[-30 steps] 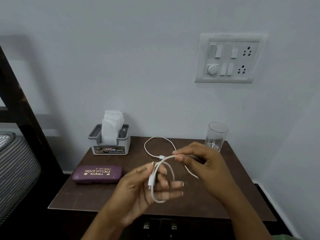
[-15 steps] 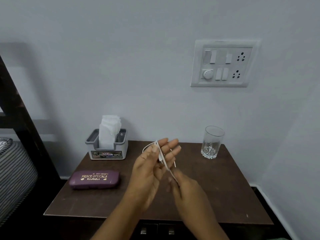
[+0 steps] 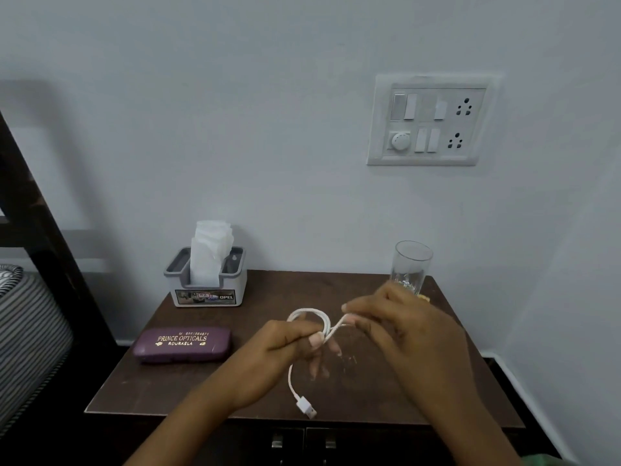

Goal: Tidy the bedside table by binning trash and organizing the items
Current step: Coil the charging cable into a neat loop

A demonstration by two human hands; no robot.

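Bench looks mostly sorted; left hand pinches the coiled cable, right hand grips its tail, winding unfinished.

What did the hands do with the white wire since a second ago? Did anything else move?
The white cable left the table: its far loop is now gathered into a small coil in the left hand, and the right hand pulls the other end sideways. The plug now hangs down. The glasses case, tissue holder and glass stayed put.
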